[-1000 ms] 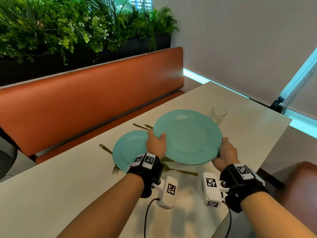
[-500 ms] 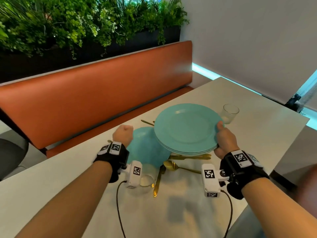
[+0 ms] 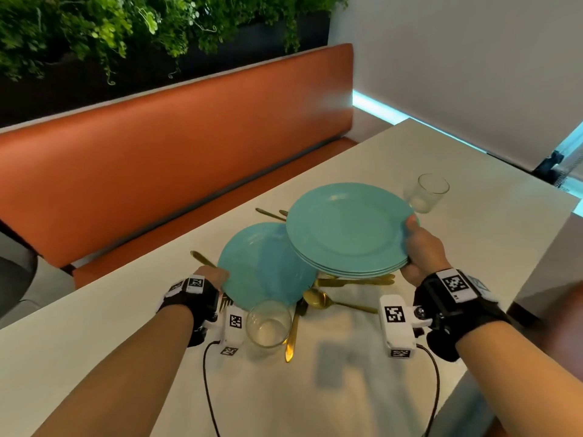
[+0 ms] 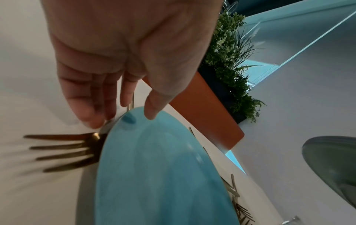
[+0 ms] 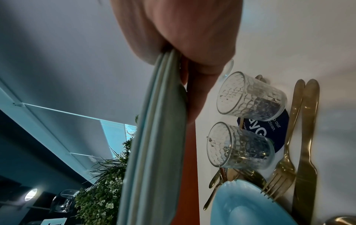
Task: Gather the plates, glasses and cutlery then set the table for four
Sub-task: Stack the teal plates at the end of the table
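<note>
Three stacked round teal plates (image 3: 348, 230) hang above the white counter (image 3: 473, 257), right hand (image 3: 421, 247) clamped on their rim. Left hand (image 4: 123, 60), fingers loose, touches the edge of a single teal plate (image 3: 263, 266) lying on gold cutlery (image 3: 353, 281) beside a clear glass tumbler (image 3: 268, 323).

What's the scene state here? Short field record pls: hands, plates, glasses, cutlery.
left hand: at the rim of the single plate, thumb above it, fingers beside the edge
right hand: grips the plate stack, held above the table
single plate: over a fork
glasses: one near, one far, both upright
cutlery: gold, scattered under and beside the plates
</note>
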`<state>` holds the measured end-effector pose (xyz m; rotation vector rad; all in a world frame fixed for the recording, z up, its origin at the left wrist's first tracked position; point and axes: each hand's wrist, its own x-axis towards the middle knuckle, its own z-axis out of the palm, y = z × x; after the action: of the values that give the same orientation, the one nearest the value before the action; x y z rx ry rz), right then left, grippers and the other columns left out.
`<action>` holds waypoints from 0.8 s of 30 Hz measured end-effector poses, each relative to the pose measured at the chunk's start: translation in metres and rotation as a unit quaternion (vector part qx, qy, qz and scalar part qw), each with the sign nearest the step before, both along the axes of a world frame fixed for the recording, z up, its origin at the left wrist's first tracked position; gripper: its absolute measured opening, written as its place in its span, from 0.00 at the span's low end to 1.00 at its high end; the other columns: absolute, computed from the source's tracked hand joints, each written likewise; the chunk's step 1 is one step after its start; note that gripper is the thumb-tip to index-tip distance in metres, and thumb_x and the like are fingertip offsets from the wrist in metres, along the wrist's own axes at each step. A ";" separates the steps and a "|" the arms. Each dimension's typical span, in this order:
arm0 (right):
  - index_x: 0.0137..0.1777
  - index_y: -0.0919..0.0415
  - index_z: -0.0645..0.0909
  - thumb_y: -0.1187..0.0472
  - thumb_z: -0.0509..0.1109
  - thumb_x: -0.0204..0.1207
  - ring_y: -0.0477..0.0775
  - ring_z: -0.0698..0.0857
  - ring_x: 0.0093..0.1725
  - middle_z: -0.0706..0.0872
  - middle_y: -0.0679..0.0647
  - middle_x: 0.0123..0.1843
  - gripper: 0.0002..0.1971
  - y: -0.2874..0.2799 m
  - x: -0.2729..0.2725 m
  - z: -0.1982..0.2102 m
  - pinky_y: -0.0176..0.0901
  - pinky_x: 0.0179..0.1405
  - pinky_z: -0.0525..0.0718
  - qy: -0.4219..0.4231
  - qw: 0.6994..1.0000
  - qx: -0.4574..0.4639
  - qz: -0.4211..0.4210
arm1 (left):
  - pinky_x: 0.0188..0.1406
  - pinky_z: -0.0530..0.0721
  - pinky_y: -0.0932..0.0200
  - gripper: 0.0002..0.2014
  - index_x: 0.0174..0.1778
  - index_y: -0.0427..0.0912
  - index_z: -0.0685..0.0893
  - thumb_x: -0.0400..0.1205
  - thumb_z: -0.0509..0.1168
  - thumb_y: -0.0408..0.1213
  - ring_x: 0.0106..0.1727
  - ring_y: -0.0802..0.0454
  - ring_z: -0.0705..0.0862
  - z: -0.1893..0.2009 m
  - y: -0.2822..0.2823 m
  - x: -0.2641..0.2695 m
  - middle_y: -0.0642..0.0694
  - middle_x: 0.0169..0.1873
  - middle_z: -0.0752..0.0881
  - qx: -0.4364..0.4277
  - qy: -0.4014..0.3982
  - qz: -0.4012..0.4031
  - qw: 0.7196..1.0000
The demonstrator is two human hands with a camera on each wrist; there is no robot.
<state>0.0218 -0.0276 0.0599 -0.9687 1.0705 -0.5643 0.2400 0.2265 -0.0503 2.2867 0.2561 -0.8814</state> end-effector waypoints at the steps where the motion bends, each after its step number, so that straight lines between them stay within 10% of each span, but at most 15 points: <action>1: 0.72 0.68 0.70 0.52 0.57 0.85 0.60 0.83 0.51 0.82 0.60 0.59 0.22 0.000 0.000 -0.001 0.55 0.53 0.82 0.001 1.000 0.000 -0.002 | 0.45 0.78 0.55 0.15 0.57 0.24 0.82 0.80 0.62 0.32 0.51 0.36 0.86 -0.003 0.000 0.002 0.28 0.53 0.86 -0.002 -0.006 0.001 1.000; 11: 0.72 0.68 0.70 0.53 0.57 0.86 0.55 0.83 0.42 0.81 0.59 0.57 0.22 0.008 -0.006 -0.009 0.53 0.51 0.80 0.004 1.000 0.004 -0.017 | 0.42 0.84 0.52 0.17 0.58 0.25 0.81 0.80 0.66 0.35 0.44 0.41 0.83 -0.014 0.003 0.000 0.32 0.49 0.87 -0.031 0.003 -0.006 0.999; 17: 0.74 0.68 0.68 0.54 0.57 0.86 0.53 0.83 0.40 0.80 0.58 0.55 0.23 0.016 -0.013 -0.003 0.53 0.47 0.80 -0.004 1.000 0.012 -0.019 | 0.59 0.84 0.40 0.21 0.65 0.23 0.75 0.86 0.59 0.39 0.60 0.32 0.84 0.005 0.001 0.004 0.27 0.61 0.83 -0.126 0.006 0.043 0.991; 24: 0.73 0.67 0.69 0.53 0.57 0.86 0.53 0.82 0.39 0.80 0.57 0.55 0.22 0.032 -0.022 0.012 0.53 0.42 0.80 -0.016 1.000 0.006 -0.014 | 0.63 0.82 0.38 0.20 0.65 0.30 0.74 0.85 0.53 0.41 0.62 0.31 0.81 0.029 0.012 0.004 0.30 0.62 0.80 -0.112 -0.122 0.002 0.986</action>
<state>-0.0003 0.0048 0.0718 -0.9322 1.0592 -0.5933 0.2442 0.2382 -0.0214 2.1556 0.0506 -0.5867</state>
